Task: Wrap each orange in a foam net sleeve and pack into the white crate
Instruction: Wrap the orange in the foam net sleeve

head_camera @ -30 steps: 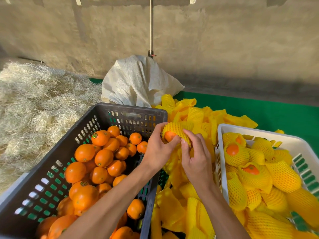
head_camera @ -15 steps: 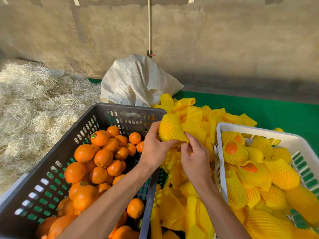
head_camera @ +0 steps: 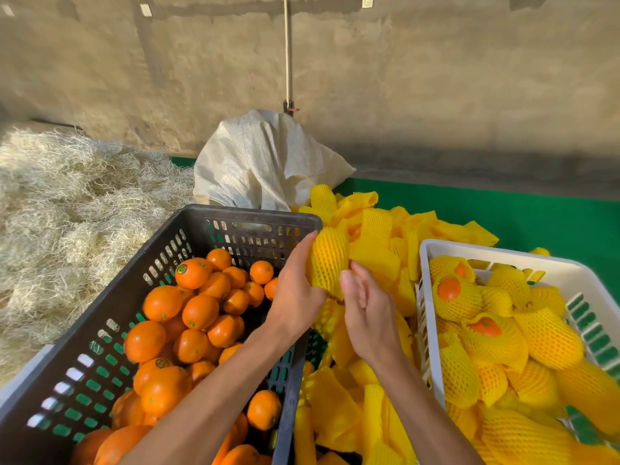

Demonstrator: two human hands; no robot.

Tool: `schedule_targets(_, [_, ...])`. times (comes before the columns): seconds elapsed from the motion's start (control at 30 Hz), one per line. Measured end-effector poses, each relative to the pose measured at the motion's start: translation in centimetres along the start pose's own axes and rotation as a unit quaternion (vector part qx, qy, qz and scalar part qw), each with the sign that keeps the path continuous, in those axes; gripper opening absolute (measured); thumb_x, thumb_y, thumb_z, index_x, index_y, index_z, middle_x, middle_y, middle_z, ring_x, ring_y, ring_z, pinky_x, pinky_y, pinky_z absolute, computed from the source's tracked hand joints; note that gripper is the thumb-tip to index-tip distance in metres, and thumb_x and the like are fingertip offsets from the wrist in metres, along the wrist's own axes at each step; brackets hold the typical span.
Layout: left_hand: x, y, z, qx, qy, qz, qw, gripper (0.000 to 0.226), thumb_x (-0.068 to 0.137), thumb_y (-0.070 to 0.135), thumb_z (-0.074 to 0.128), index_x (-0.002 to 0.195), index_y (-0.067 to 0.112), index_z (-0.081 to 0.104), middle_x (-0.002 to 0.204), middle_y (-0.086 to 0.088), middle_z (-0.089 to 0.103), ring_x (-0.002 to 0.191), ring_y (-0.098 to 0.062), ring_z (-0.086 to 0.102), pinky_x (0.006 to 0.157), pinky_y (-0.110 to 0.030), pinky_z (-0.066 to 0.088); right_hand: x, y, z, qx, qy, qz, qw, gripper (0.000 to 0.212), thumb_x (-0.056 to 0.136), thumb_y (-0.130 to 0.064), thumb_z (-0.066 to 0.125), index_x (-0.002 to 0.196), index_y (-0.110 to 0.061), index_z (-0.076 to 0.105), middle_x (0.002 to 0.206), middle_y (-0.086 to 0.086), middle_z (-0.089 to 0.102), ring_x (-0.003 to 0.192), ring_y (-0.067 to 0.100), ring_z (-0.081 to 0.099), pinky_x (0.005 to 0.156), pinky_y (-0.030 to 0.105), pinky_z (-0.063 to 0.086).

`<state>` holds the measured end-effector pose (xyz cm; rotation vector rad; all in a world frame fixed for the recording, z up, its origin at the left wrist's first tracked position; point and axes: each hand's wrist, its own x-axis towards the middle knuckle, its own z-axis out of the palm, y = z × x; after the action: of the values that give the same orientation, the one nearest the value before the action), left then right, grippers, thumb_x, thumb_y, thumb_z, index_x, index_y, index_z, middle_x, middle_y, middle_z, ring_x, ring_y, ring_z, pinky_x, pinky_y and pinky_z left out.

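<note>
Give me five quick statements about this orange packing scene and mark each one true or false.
1. The left hand holds a sleeved orange. True.
2. The right hand grips a bare orange. False: its fingers are relaxed and hold nothing.
3. The bare oranges sit in the white crate. False: they fill the dark crate.
4. The white crate already holds wrapped oranges. True.
5. Loose foam net sleeves are piled between the two crates. True.
</note>
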<state>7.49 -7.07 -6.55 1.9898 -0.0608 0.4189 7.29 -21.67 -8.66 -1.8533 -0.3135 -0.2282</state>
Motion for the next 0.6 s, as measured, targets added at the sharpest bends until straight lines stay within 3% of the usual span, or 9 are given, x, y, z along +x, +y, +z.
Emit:
schedule_targets(0.1, [-0.1, -0.1, 0.3, 0.036, -0.071, 0.065, 0.995, 0.088, 0.087, -0.006, 0.068, 0.158, 0.032, 0.032, 0.160, 0.012, 0.036, 0.149, -0.002, 0.031, 0.116, -0.019, 0.036, 0.5, 0.1, 0.7, 0.036, -0.016, 0.073, 0.997, 0.076, 0.086, -0.083, 0.048, 0.144, -0.034, 0.048, 0.134, -0.020, 0.061, 0.121, 0.000, 0.058, 0.100, 0.026, 0.050])
schedule_targets(0.13, [-0.1, -0.1, 0.4, 0.025, -0.113, 0.075, 0.990, 0.090, 0.087, -0.006, 0.068, 0.159, 0.034, 0.031, 0.162, 0.015, 0.033, 0.150, -0.001, 0.028, 0.117, -0.018, 0.034, 0.7, 0.3, 0.8, 0.080, 0.001, 0.103, 0.991, 0.073, 0.086, -0.078, 0.056, 0.142, -0.033, 0.050, 0.132, -0.020, 0.062, 0.122, 0.002, 0.058, 0.099, 0.027, 0.051])
schedule_targets(0.23, [-0.1, -0.4, 0.7, -0.009, -0.199, 0.098, 0.975, 0.088, 0.091, 0.009, 0.072, 0.160, 0.036, 0.025, 0.163, 0.020, 0.029, 0.152, 0.000, 0.025, 0.119, -0.020, 0.032, 1.6, 0.6, 0.3, 0.211, 0.082, 0.200, 0.953, 0.053, 0.083, -0.058, 0.075, 0.126, -0.029, 0.066, 0.116, -0.012, 0.073, 0.110, 0.012, 0.069, 0.087, 0.033, 0.059])
schedule_targets(0.3, [0.0, -1.0, 0.8, 0.008, -0.160, 0.088, 0.983, 0.076, 0.096, 0.034, 0.071, 0.158, 0.036, 0.028, 0.160, 0.021, 0.035, 0.149, 0.000, 0.030, 0.119, -0.020, 0.031, 2.1, 0.6, -0.4, 0.312, 0.142, 0.261, 0.902, 0.058, 0.081, -0.059, 0.076, 0.127, -0.024, 0.066, 0.116, -0.002, 0.075, 0.099, 0.018, 0.073, 0.077, 0.037, 0.061])
schedule_targets(0.37, [0.0, -1.6, 0.7, -0.017, -0.079, 0.031, 0.996, 0.061, 0.101, 0.050, 0.060, 0.154, 0.032, 0.036, 0.154, 0.018, 0.045, 0.141, 0.005, 0.041, 0.115, -0.019, 0.038, 2.8, 0.6, -1.6, 0.426, 0.197, 0.232, 0.852, 0.060, 0.085, -0.061, 0.070, 0.130, -0.022, 0.064, 0.120, 0.011, 0.073, 0.085, 0.023, 0.073, 0.071, 0.037, 0.058])
schedule_targets(0.43, [0.3, -2.5, 0.4, -0.048, -0.005, -0.007, 0.999, 0.050, 0.106, 0.049, 0.047, 0.149, 0.023, 0.043, 0.145, 0.012, 0.054, 0.131, 0.005, 0.049, 0.107, -0.017, 0.044, 3.3, 0.7, -3.1, 0.475, 0.232, 0.183, 0.829, 0.057, 0.087, -0.065, 0.065, 0.128, -0.026, 0.064, 0.125, 0.013, 0.070, 0.080, 0.027, 0.072, 0.071, 0.036, 0.057])
schedule_targets(0.53, [0.6, -4.9, -0.5, 0.014, 0.059, -0.052, 0.997, 0.041, 0.111, 0.040, 0.039, 0.142, 0.015, 0.049, 0.134, 0.003, 0.058, 0.123, -0.007, 0.054, 0.096, -0.016, 0.045, 3.5, 1.2, -4.0, 0.419, 0.236, 0.158, 0.862, 0.052, 0.092, -0.059, 0.063, 0.131, -0.025, 0.061, 0.121, 0.002, 0.073, 0.082, 0.026, 0.074, 0.068, 0.033, 0.058])
schedule_targets(0.6, [0.6, -7.7, -1.2, 0.171, -0.005, -0.093, 0.981, 0.031, 0.110, 0.030, 0.045, 0.133, 0.011, 0.054, 0.128, -0.007, 0.059, 0.122, -0.025, 0.055, 0.096, -0.033, 0.046, 3.4, 2.1, -3.4, 0.356, 0.219, 0.178, 0.891, 0.051, 0.096, -0.043, 0.067, 0.136, -0.015, 0.055, 0.119, 0.002, 0.073, 0.078, 0.025, 0.074, 0.062, 0.031, 0.058])
